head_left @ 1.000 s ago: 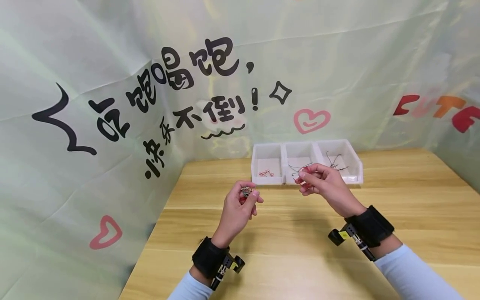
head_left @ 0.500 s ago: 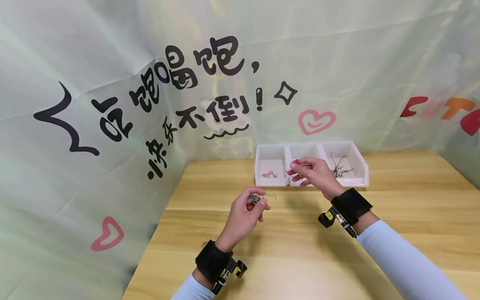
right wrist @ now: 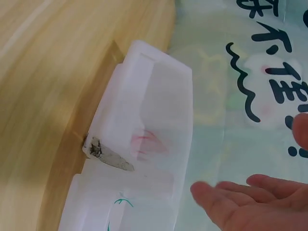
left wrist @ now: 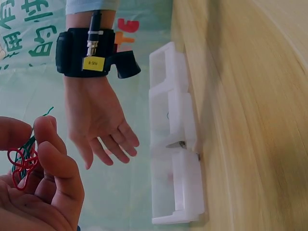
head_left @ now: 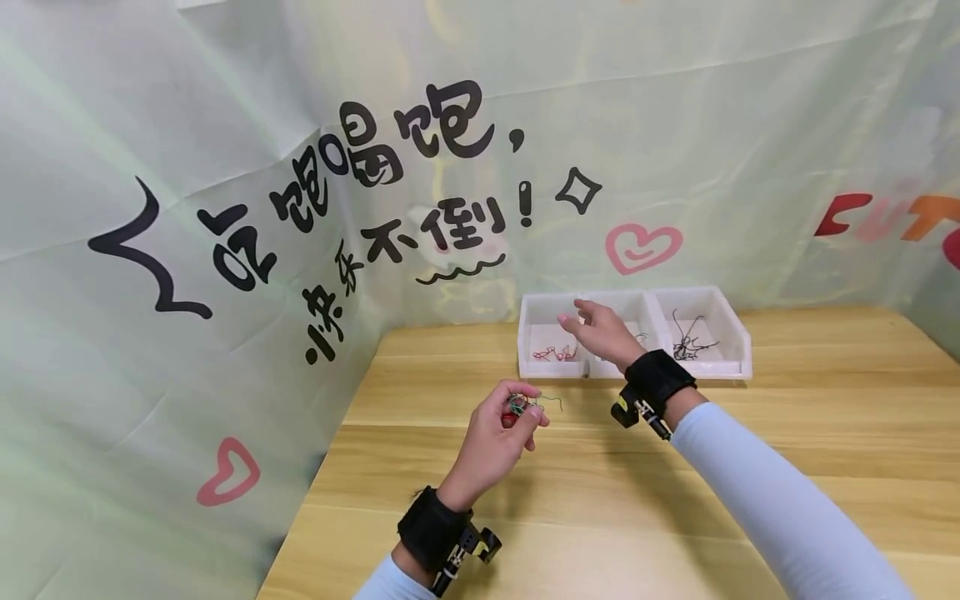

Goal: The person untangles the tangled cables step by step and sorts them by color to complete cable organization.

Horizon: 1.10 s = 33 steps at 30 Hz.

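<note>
My left hand (head_left: pixel 491 442) pinches a tangle of thin red and green wires (left wrist: pixel 24 161) between thumb and fingers; one green end sticks out. Above the white three-part tray (head_left: pixel 705 369), over its left and middle compartments, my right hand (head_left: pixel 606 336) holds nothing, its fingers extended. Red wires (head_left: pixel 555 353) lie in the left compartment below it. A green wire (right wrist: pixel 124 200) shows in the middle compartment, which the right hand partly covers in the head view. In the right compartment is a heap of black wires (head_left: pixel 688 343).
The tray stands at the back of the wooden table (head_left: pixel 585 517), close to a pale green cloth backdrop (head_left: pixel 465 300) with printed lettering. Another stretch of the cloth hangs along the table's left side. Both wrists wear black camera straps (head_left: pixel 660 385).
My right hand has moved left over the tray and let go of its red wires; more red wires lie in the left compartment. My left hand keeps its tangle, with a green end now sticking out.
</note>
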Each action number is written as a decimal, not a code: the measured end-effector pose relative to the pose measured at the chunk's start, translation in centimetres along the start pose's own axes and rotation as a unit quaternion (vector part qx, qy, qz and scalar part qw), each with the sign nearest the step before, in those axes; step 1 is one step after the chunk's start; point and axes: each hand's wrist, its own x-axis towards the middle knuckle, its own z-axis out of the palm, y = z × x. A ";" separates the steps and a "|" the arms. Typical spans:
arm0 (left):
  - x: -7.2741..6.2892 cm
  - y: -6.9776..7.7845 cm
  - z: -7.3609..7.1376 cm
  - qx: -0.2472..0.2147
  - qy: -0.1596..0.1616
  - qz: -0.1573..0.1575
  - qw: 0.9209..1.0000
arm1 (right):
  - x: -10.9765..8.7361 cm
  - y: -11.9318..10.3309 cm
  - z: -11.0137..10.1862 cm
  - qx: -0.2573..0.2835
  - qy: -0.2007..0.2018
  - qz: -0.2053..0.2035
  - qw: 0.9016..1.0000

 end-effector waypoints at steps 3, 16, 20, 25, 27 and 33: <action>0.1 0.0 0.1 0.000 0.000 -0.002 1.000 | -0.3 0.2 0.1 -0.014 -0.012 -0.008 1.000; 0.3 0.1 0.9 0.003 0.013 -0.014 1.000 | -5.3 -0.8 -1.2 0.014 -0.019 -0.034 0.999; 0.3 0.0 1.2 0.009 0.018 -0.024 0.999 | -6.6 -0.6 -1.3 0.027 -0.025 -0.041 0.998; 0.3 0.2 1.7 0.012 0.014 -0.021 1.000 | -8.1 -0.6 -1.1 0.027 -0.030 -0.051 0.998; 0.4 0.2 1.9 0.008 0.012 -0.015 1.000 | -8.7 -0.7 -1.1 0.028 -0.033 -0.058 0.997; 0.5 0.5 2.6 0.010 0.010 0.003 1.000 | -10.7 -1.5 -1.2 0.034 -0.044 -0.077 0.995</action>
